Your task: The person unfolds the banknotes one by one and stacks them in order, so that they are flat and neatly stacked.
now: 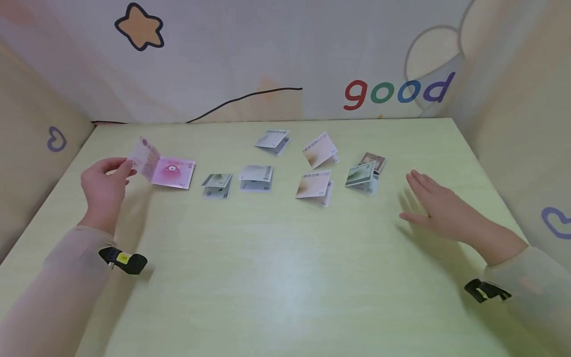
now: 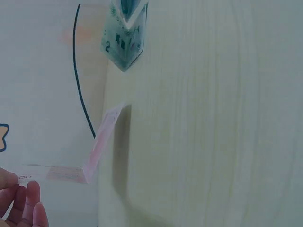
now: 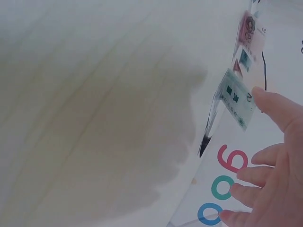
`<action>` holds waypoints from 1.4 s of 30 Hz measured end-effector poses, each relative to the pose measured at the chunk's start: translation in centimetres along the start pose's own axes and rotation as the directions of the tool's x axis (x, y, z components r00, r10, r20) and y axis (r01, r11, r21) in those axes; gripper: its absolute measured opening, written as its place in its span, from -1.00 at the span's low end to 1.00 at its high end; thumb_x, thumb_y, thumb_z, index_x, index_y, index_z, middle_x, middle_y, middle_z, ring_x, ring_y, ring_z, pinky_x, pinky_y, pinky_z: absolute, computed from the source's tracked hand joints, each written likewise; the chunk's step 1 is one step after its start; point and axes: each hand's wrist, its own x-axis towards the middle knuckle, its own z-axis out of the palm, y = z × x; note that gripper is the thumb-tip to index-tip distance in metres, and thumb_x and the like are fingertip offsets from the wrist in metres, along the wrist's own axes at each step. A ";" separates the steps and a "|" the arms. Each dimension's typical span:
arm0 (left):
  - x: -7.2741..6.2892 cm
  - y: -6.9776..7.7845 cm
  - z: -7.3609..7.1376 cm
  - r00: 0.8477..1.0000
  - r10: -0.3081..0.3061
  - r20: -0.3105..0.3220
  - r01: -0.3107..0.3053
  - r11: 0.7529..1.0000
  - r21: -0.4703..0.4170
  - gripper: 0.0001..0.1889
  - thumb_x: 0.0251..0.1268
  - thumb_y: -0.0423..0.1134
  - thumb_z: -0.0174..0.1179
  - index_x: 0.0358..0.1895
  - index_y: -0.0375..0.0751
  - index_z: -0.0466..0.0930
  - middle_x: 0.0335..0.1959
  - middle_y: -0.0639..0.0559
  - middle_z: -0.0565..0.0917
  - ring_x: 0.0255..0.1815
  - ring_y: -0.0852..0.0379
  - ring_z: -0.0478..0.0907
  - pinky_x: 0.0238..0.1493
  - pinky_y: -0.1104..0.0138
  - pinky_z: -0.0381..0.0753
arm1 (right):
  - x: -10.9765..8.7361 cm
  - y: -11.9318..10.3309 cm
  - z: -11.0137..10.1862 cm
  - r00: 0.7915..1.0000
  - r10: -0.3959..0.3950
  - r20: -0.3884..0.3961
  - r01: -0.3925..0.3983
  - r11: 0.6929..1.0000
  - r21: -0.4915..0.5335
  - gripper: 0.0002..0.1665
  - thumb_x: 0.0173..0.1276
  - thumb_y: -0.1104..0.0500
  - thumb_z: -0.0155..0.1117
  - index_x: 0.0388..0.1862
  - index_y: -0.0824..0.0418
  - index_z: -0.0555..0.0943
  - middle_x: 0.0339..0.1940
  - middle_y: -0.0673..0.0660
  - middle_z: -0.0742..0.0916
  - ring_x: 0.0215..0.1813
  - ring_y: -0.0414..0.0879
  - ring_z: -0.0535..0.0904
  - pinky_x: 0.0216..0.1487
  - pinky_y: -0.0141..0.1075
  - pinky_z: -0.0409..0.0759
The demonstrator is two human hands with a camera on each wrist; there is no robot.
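At the left of the table, my left hand [image 1: 104, 186] pinches the end of a pink folded banknote [image 1: 173, 172] between thumb and fingers. Its held half is raised while the other half spreads out to the right, with a crease between them. In the left wrist view the fingertips [image 2: 32, 193] grip the note's edge. My right hand [image 1: 441, 210] hovers over the table's right side, fingers straight, thumb apart, holding nothing. Nearest to it is a green folded banknote [image 1: 361, 174], which overlaps a brown banknote [image 1: 376, 161] behind it.
Between the hands stand more folded notes: a small green one [image 1: 216, 186], bluish-grey ones [image 1: 256, 174] and brownish ones [image 1: 314, 185]. A patterned fabric wall [image 1: 214, 59] borders the table [image 1: 267, 277] at the back, with side walls left and right.
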 end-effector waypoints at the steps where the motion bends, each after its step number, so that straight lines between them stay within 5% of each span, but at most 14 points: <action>1: -0.2 0.0 -0.4 1.000 -0.012 -0.003 0.012 1.000 -0.025 -0.75 0.27 -0.06 0.14 -0.08 -0.08 0.59 -0.24 0.28 0.52 -0.36 0.47 0.57 -0.30 0.62 0.50 | 0.0 0.0 0.0 1.000 0.001 0.000 -0.001 1.000 0.008 0.07 0.29 -0.13 0.20 0.43 0.49 -0.09 0.43 0.48 0.03 0.43 0.34 -0.09 0.28 0.24 0.04; 8: -1.8 0.1 -2.1 0.995 -0.102 -0.022 0.095 0.976 -0.196 -0.83 0.20 -0.12 0.23 -0.18 -0.04 0.62 -0.26 0.23 0.53 -0.42 0.44 0.60 -0.36 0.64 0.51 | 0.1 -0.4 -0.1 1.000 0.006 0.020 -0.007 0.998 0.062 0.08 0.30 -0.15 0.18 0.43 0.48 -0.10 0.44 0.46 0.03 0.43 0.33 -0.09 0.30 0.20 0.03; 19: -3.7 1.1 -4.0 0.986 -0.165 0.021 0.156 0.869 -0.471 -0.61 -0.16 -0.07 0.43 -0.17 -0.09 0.67 -0.16 0.12 0.56 -0.38 0.32 0.64 -0.36 0.56 0.57 | 0.1 -0.5 -0.1 0.999 0.029 0.046 -0.034 0.993 0.113 0.08 0.31 -0.16 0.16 0.44 0.46 -0.13 0.45 0.44 0.01 0.43 0.32 -0.10 0.32 0.18 0.02; 24: -4.7 1.9 -3.9 0.982 -0.178 0.058 0.182 0.835 -0.520 -0.49 -0.27 -0.06 0.47 -0.10 -0.12 0.66 -0.10 0.08 0.55 -0.34 0.26 0.65 -0.34 0.52 0.59 | 0.0 -0.8 -0.2 0.998 0.034 0.055 -0.041 0.990 0.136 0.07 0.32 -0.16 0.16 0.45 0.45 -0.13 0.45 0.43 0.00 0.44 0.31 -0.10 0.32 0.16 0.02; 30: -6.3 2.4 -2.8 0.986 -0.127 0.109 0.167 0.785 -0.596 -0.61 -0.16 -0.18 0.46 -0.18 -0.23 0.66 -0.15 0.02 0.58 -0.36 0.20 0.66 -0.34 0.48 0.61 | 0.1 -0.9 -0.2 0.998 0.022 0.062 -0.031 0.987 0.160 0.08 0.32 -0.19 0.13 0.45 0.43 -0.14 0.46 0.41 -0.01 0.44 0.30 -0.10 0.33 0.15 0.01; 35: -7.2 2.7 -1.4 0.983 -0.060 0.172 0.155 0.773 -0.616 -0.69 -0.05 -0.23 0.42 -0.20 -0.26 0.64 -0.17 0.00 0.58 -0.34 0.18 0.66 -0.33 0.46 0.60 | 0.1 -0.9 -0.3 0.998 0.029 0.058 -0.039 0.983 0.177 0.06 0.32 -0.18 0.14 0.46 0.42 -0.12 0.46 0.40 0.01 0.44 0.29 -0.09 0.33 0.15 0.01; 42: -8.7 2.9 0.9 0.961 0.004 0.277 0.161 0.806 -0.570 -0.74 0.05 -0.20 0.36 -0.20 -0.23 0.62 -0.16 0.00 0.57 -0.29 0.20 0.64 -0.28 0.47 0.60 | 0.4 -1.3 -0.2 0.996 0.035 0.076 -0.049 0.979 0.198 0.06 0.32 -0.18 0.13 0.46 0.41 -0.12 0.46 0.41 0.03 0.44 0.30 -0.07 0.33 0.15 0.02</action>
